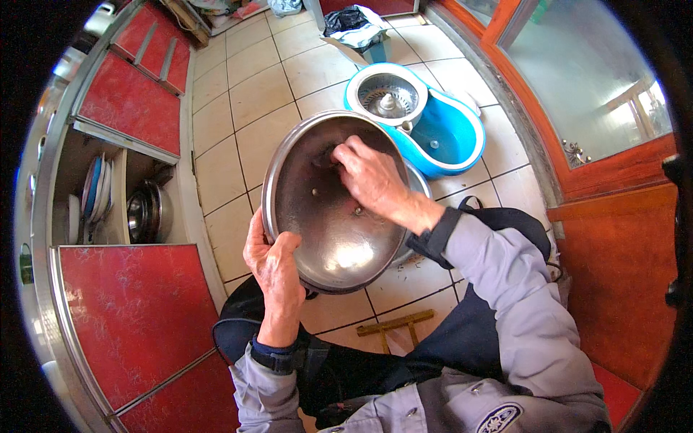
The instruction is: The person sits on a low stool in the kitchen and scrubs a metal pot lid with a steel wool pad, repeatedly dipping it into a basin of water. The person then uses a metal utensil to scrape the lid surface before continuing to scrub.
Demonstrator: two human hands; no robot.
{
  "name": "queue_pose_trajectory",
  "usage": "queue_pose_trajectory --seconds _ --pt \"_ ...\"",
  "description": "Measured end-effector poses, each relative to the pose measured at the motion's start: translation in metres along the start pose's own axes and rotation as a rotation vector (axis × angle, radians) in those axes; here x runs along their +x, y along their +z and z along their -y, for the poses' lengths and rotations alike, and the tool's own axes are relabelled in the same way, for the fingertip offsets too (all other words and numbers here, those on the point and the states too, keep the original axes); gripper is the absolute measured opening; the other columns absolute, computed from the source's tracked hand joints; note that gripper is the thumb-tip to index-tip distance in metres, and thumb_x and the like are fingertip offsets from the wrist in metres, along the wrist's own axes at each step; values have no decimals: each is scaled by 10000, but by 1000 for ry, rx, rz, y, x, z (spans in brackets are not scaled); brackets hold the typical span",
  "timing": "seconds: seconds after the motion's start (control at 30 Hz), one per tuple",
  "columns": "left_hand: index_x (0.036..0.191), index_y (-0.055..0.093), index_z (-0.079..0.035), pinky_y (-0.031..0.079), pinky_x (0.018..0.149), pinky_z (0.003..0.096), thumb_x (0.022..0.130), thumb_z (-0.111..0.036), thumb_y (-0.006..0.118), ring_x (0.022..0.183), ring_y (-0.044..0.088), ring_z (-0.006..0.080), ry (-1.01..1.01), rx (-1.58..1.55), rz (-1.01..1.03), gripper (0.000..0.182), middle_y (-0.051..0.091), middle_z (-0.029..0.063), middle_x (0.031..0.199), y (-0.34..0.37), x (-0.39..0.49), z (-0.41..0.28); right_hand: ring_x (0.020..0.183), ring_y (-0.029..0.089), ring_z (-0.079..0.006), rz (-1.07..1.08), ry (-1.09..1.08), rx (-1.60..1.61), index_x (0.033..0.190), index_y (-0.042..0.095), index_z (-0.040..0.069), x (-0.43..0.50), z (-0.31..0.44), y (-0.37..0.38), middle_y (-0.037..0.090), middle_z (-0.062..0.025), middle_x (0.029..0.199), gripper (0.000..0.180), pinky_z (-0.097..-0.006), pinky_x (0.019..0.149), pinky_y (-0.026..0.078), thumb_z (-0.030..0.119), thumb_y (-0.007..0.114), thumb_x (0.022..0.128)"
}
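A large round metal pot lid (pixel 330 238) is tilted before me, its hollow inner side facing up, with a couple of small rivets or screws showing. My left hand (pixel 276 270) grips its left rim, thumb over the edge. Against the upper inner surface rest the bent fingers of my right hand (pixel 368 173); a dark patch lies at the fingertips, and whether they pinch something is hidden. Behind the lid, the edge of a round metal basin (pixel 421 181) shows at the right.
A blue spin-mop bucket (pixel 476 146) with a metal basket stands on the tiled floor beyond. Farther off is a bin (pixel 379 50) with bags. Red cabinets (pixel 130 303) line the left, with plates (pixel 100 187) and metal pots (pixel 157 211) on an open shelf. A wooden-framed glass door (pixel 584 187) stands right.
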State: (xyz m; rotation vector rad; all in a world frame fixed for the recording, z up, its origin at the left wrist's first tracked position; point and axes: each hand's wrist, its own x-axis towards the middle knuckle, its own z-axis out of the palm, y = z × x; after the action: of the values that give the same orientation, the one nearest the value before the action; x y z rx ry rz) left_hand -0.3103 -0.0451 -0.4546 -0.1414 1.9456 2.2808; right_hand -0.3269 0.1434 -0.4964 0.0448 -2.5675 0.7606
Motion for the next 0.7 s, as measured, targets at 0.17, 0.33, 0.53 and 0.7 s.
queue_pose_trajectory --seconds 0.17,0.33,0.53,0.7 --pt "1279 636 20 480 738 221 748 135 531 802 581 89 -43 -7 22 553 668 2 974 -2 -1 5 867 665 -358 37 -227 249 1056 610 65 -11 17 8 580 -131 1039 235 -442 715 590 25 655 829" --pt "1282 636 23 483 772 221 748 137 528 853 606 98 16 -2 27 557 686 10 1041 -6 -1 3 796 696 -378 -26 13 47 1030 605 39 -10 -3 15 595 -156 978 133 -450 625 599 21 585 900" --pt "1301 624 24 474 760 220 760 128 526 854 586 84 -56 0 47 559 670 -3 1018 -1 -4 4 851 664 -371 -95 -135 97 1076 589 44 -1 -2 3 595 -166 1055 186 -448 680 596 28 592 890" --pt "1300 623 22 467 755 213 752 118 529 844 585 85 -49 26 59 565 666 5 1016 0 -6 6 826 676 -395 -95 -50 188 1067 614 52 5 -1 4 627 -161 1043 181 -470 682 594 42 616 886"
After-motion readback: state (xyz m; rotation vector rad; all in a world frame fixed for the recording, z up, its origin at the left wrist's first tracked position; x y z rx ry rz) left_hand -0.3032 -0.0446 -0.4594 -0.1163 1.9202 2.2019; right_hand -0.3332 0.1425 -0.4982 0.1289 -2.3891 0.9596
